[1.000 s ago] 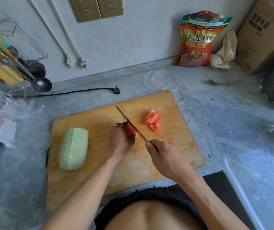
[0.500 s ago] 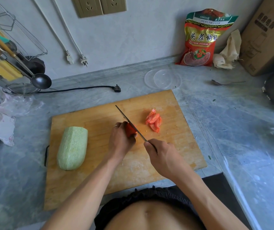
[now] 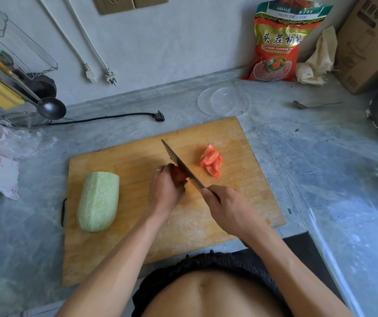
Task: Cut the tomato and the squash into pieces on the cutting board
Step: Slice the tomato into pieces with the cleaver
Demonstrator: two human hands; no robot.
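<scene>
tomato (image 3: 178, 175) – mid cutting board (image 3: 240, 197), tucked under curled left hand (image 3: 165, 191) | knife (image 3: 181, 164) in right hand (image 3: 229, 209) fist, blade flat against tomato's right side, pointing up-left | cut pieces (image 3: 211, 163) near, right | squash (image 3: 98, 201) whole, far left, long way toward body

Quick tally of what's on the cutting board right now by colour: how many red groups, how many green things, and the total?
Red: 2, the tomato piece held by the left hand, and the pile of cut tomato slices
Pale green: 1, the peeled squash
Total: 3, not counting the knife in the right hand.
</scene>
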